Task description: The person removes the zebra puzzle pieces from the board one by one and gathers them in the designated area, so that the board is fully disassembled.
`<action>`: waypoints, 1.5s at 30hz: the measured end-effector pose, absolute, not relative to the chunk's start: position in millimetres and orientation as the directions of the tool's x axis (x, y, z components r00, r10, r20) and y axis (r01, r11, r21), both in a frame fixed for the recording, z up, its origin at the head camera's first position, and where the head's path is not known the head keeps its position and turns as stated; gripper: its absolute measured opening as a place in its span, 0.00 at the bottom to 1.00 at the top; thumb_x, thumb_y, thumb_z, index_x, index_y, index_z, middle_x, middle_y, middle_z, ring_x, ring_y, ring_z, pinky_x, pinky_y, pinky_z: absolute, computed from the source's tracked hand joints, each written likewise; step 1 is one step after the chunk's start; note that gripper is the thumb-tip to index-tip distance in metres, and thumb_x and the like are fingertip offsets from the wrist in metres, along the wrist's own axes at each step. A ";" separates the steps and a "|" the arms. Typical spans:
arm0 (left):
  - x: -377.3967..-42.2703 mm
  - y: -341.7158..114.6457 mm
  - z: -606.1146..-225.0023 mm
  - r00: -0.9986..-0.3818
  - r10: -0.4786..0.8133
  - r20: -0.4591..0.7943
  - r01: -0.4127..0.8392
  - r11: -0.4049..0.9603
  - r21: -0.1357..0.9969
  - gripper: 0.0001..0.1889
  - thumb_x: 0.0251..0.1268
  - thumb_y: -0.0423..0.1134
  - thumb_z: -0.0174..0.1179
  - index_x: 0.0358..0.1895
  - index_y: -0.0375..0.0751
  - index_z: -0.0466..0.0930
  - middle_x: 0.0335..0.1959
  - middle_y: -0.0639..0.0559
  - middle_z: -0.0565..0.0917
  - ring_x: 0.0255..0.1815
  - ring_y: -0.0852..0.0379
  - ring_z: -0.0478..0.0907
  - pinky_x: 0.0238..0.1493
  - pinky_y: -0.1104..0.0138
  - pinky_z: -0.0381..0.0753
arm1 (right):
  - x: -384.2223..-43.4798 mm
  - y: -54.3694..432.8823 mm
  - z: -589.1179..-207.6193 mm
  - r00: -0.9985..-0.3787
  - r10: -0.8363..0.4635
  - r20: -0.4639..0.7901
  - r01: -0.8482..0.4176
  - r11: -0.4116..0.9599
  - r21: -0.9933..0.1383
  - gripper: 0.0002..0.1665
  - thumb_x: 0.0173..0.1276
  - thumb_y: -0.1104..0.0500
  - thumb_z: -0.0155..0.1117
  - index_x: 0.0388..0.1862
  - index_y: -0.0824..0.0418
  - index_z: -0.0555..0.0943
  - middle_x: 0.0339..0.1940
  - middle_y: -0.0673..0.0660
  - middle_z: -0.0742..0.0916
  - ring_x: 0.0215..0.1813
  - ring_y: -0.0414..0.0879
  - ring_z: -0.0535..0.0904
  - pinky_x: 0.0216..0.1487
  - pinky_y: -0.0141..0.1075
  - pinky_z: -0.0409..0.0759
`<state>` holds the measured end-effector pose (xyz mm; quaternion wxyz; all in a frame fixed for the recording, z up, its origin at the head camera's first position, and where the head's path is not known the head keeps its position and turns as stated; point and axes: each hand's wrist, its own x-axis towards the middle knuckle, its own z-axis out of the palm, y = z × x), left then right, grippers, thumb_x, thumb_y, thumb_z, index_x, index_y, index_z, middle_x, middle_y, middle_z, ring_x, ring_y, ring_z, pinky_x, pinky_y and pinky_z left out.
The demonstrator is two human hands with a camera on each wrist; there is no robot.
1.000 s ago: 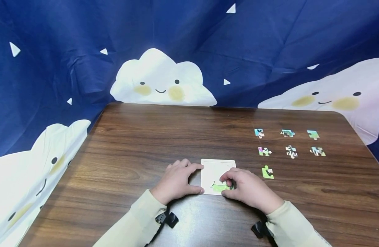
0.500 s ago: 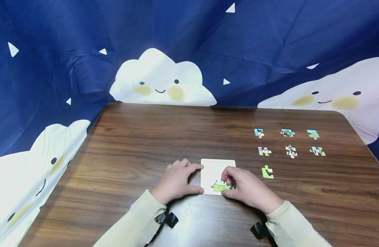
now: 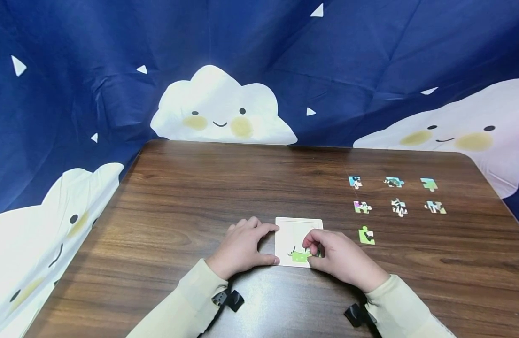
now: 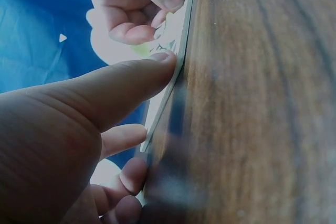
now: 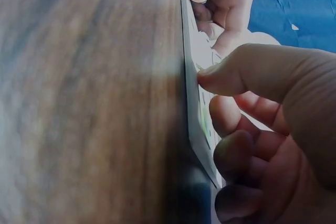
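Note:
A square white puzzle board point(image 3: 290, 231) lies on the table before me. My left hand point(image 3: 241, 249) rests at its left side, with thumb and forefinger spread and touching the edge near both corners. On the board's lower part is a green jigsaw puzzle piece point(image 3: 300, 257) with black-and-white bits along its top. My right hand point(image 3: 336, 256) bends thumb and forefinger over that piece's right side, pinching it low against the board and partly hiding it. In the right wrist view, the right thumb point(image 5: 215, 78) touches at the board's near side, while the other fingers are curled.
Several loose jigsaw pieces lie in rows on the right of the table, among them a green one point(image 3: 367, 235) close to my right hand and a pink-and-white one point(image 3: 362, 207). Behind the wooden table point(image 3: 200, 188) hangs a blue cloth point(image 3: 259, 42) with clouds.
The green piece has shifted slightly on the board, a little right and then back left. My right thumb has moved slightly right. The left hand and the board keep their places.

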<state>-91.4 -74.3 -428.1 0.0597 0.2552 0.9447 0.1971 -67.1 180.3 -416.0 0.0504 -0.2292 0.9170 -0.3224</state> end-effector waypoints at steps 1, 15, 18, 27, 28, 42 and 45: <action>-91.4 -74.3 -428.0 -0.863 0.505 -0.012 0.458 0.792 0.403 0.38 0.47 0.64 0.73 0.65 0.61 0.77 0.41 0.58 0.75 0.39 0.58 0.68 0.39 0.63 0.64 | -66.9 180.2 -415.7 -0.891 -0.450 0.060 -0.390 0.690 -0.609 0.15 0.50 0.66 0.71 0.35 0.51 0.79 0.26 0.40 0.77 0.25 0.31 0.66 0.30 0.31 0.68; -90.6 -74.0 -426.3 -0.864 0.503 -0.025 0.451 0.796 0.403 0.38 0.47 0.64 0.73 0.66 0.61 0.76 0.41 0.58 0.75 0.38 0.59 0.66 0.39 0.63 0.63 | -65.2 199.5 -415.0 -0.900 -0.406 0.158 -0.413 0.680 -0.606 0.13 0.50 0.68 0.67 0.33 0.52 0.81 0.26 0.42 0.77 0.26 0.33 0.70 0.29 0.30 0.70; -90.5 -74.1 -426.5 -0.865 0.502 -0.030 0.449 0.798 0.401 0.38 0.47 0.64 0.73 0.66 0.61 0.76 0.41 0.59 0.75 0.37 0.59 0.66 0.39 0.63 0.63 | -65.1 209.3 -415.9 -0.888 -0.423 0.181 -0.439 0.660 -0.610 0.15 0.51 0.69 0.69 0.36 0.53 0.81 0.27 0.41 0.77 0.28 0.34 0.71 0.29 0.29 0.71; -90.3 -74.1 -426.6 -0.864 0.502 -0.033 0.449 0.799 0.401 0.38 0.48 0.64 0.73 0.66 0.61 0.76 0.40 0.59 0.74 0.38 0.59 0.67 0.40 0.63 0.63 | -63.3 240.9 -417.6 -0.858 -0.423 0.290 -0.511 0.651 -0.561 0.18 0.50 0.71 0.71 0.34 0.49 0.83 0.27 0.36 0.77 0.27 0.31 0.72 0.28 0.26 0.69; -90.5 -74.1 -426.6 -0.865 0.501 -0.032 0.448 0.799 0.400 0.38 0.47 0.64 0.73 0.66 0.61 0.76 0.41 0.59 0.74 0.38 0.59 0.67 0.40 0.63 0.63 | -63.2 243.9 -417.7 -0.859 -0.420 0.292 -0.510 0.656 -0.557 0.18 0.50 0.72 0.70 0.33 0.49 0.82 0.27 0.36 0.77 0.27 0.30 0.71 0.28 0.26 0.69; -91.5 -73.8 -429.0 -0.864 0.503 -0.027 0.452 0.799 0.395 0.38 0.47 0.64 0.72 0.66 0.61 0.76 0.40 0.59 0.75 0.38 0.59 0.67 0.40 0.63 0.63 | -64.6 287.3 -415.0 -0.952 -0.288 0.105 -0.274 0.646 -0.713 0.12 0.57 0.71 0.66 0.35 0.55 0.84 0.26 0.43 0.80 0.28 0.34 0.73 0.29 0.29 0.71; -91.6 -73.9 -428.2 -0.865 0.501 -0.026 0.453 0.802 0.389 0.38 0.47 0.64 0.72 0.66 0.61 0.76 0.40 0.59 0.74 0.38 0.59 0.67 0.40 0.63 0.63 | -65.3 304.2 -415.5 -0.966 -0.253 0.051 -0.212 0.666 -0.715 0.10 0.60 0.70 0.67 0.37 0.57 0.86 0.29 0.44 0.84 0.31 0.34 0.75 0.33 0.28 0.72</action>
